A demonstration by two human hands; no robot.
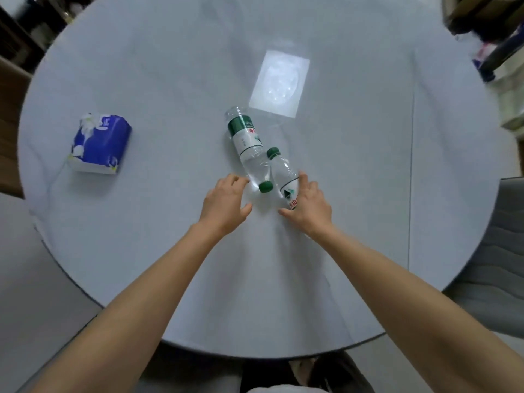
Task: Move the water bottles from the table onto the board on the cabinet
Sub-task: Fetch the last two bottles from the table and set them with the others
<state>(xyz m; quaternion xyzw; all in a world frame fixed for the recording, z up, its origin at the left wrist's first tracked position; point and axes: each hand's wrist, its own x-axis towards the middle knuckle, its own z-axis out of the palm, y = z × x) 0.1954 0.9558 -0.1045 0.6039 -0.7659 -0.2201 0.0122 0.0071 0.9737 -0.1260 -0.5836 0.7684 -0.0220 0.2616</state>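
Two clear water bottles with green caps lie side by side near the middle of the round table (368, 194). The longer bottle (246, 143) has a green and white label, and its cap points toward me. The shorter bottle (285, 177) points its cap away from me. My left hand (225, 204) has its fingers spread, with the fingertips at the longer bottle's neck beside its cap. My right hand (310, 207) curls around the shorter bottle's lower half, thumb on one side and fingers on the other. No board or cabinet is in view.
A blue and white tissue pack (99, 143) stands on the table's left side. A bright rectangle of reflected light (279, 86) lies beyond the bottles. A grey chair (493, 265) is at the right edge, and cluttered shelves (487, 29) at the far right.
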